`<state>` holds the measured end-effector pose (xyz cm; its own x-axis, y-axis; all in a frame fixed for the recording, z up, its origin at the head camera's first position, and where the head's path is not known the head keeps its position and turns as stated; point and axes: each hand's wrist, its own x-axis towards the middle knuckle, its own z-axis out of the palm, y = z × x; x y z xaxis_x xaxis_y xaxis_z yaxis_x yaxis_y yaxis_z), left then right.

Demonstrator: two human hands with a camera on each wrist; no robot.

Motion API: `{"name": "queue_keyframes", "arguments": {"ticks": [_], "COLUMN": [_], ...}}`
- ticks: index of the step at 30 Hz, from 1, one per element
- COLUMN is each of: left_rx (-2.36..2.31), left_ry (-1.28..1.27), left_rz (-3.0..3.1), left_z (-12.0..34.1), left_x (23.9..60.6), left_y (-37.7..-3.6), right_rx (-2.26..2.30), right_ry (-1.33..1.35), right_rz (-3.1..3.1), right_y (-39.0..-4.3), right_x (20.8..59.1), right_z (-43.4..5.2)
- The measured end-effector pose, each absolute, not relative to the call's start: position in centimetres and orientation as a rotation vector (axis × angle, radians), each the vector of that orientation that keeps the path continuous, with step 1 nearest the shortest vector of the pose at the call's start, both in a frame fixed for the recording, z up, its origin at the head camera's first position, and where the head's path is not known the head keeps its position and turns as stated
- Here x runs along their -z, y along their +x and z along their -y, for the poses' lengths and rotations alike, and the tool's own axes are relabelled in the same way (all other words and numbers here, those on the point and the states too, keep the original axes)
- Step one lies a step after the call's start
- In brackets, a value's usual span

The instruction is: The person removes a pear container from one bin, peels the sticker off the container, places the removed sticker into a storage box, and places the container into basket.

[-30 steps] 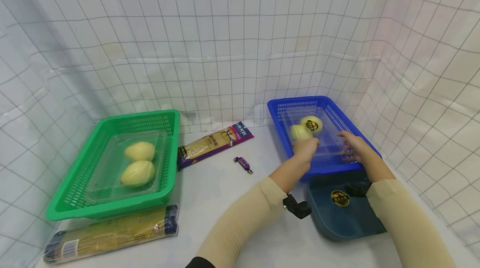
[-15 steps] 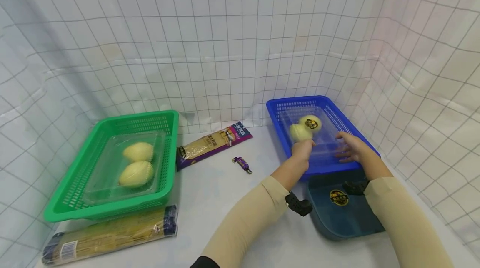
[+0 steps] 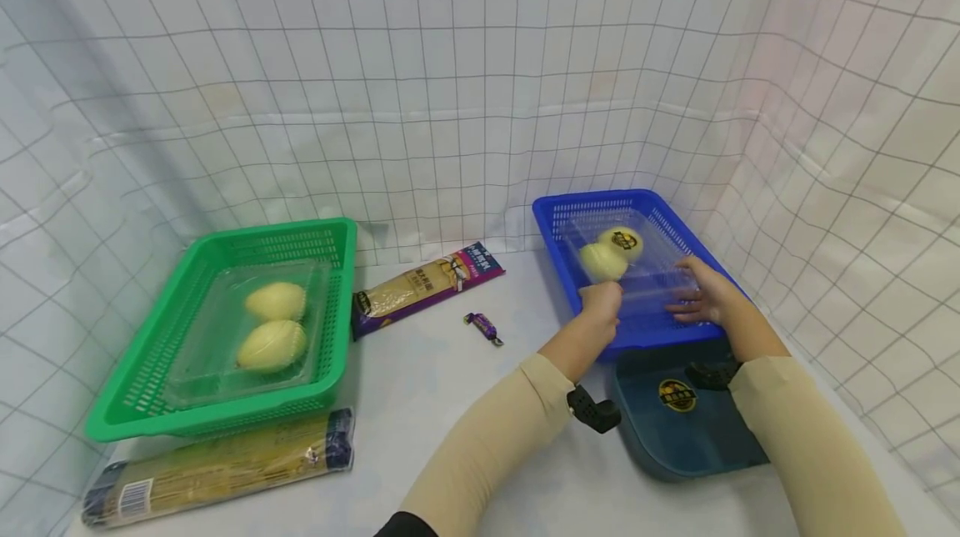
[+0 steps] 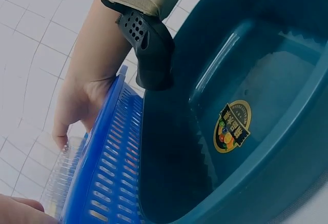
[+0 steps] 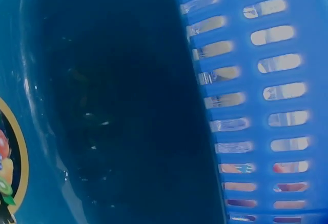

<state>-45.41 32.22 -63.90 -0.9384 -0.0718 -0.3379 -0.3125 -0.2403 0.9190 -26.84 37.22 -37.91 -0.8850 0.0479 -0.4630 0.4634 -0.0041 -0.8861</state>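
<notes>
A clear plastic box [image 3: 660, 258] holding two pale yellow oval fruits [image 3: 602, 262] lies in the blue basket [image 3: 637, 337]. A black and gold sticker shows over the farther fruit. My left hand [image 3: 598, 308] curls its fingers over the box's near left side, just inside the basket rim. My right hand [image 3: 712, 299] spans the near right corner with thumb and fingers spread apart and bent around it. In the left wrist view, the right hand [image 4: 77, 101] reaches over the rim onto the box's ribbed edge [image 4: 66, 167]. The right wrist view shows neither hand.
A dark teal tub [image 3: 690, 437] with a sticker stands right in front of the blue basket. At left, a green basket [image 3: 225, 416] holds another clear box with two fruits. Noodle packets [image 3: 427, 287] [image 3: 225, 470] and a purple-wrapped candy [image 3: 483, 327] lie on the white table.
My left hand has drawn back slightly toward me, uncovering more of the nearer fruit. My right hand's fingers have spread a little farther around the corner. The other objects stay in place.
</notes>
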Motion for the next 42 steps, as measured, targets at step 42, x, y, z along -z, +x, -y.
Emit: {"name": "queue_keyframes", "arguments": {"ticks": [42], "left_rx": [-2.239], "left_ry": [-0.220], "left_rz": [-1.640], "left_z": [-19.6], "left_x": [41.5], "left_y": [-29.0], "right_rx": [2.402], "right_ry": [0.665], "right_rz": [-1.654], "right_y": [-24.7], "right_x": [34.1], "right_z": [-38.2]}}
